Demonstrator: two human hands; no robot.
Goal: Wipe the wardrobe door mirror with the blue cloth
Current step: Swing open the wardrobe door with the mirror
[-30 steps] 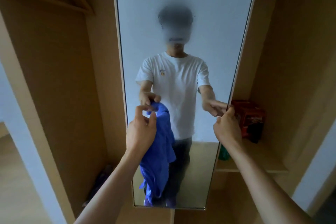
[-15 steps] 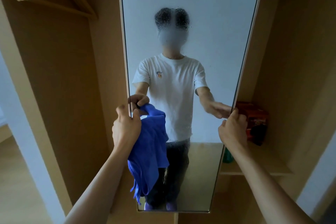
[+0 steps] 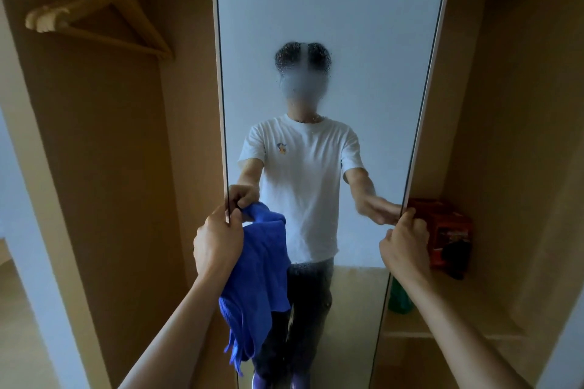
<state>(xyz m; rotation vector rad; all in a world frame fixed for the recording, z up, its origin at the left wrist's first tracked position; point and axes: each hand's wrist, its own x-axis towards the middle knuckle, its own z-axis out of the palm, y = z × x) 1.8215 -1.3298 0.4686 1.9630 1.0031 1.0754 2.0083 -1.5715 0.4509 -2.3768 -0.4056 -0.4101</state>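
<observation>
Our left hand (image 3: 218,243) pinches a crumpled blue cloth (image 3: 260,278) against the tall wardrobe mirror (image 3: 331,25). Our right hand (image 3: 405,246) grips its right edge.

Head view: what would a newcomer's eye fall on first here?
First comes the tall narrow wardrobe door mirror in the centre, reflecting a person in a white T-shirt. Next is the bright blue cloth, which hangs from the left hand at the mirror's left edge, while the right hand grips its right edge. A pale wooden clothes hanger hangs at upper left.
</observation>
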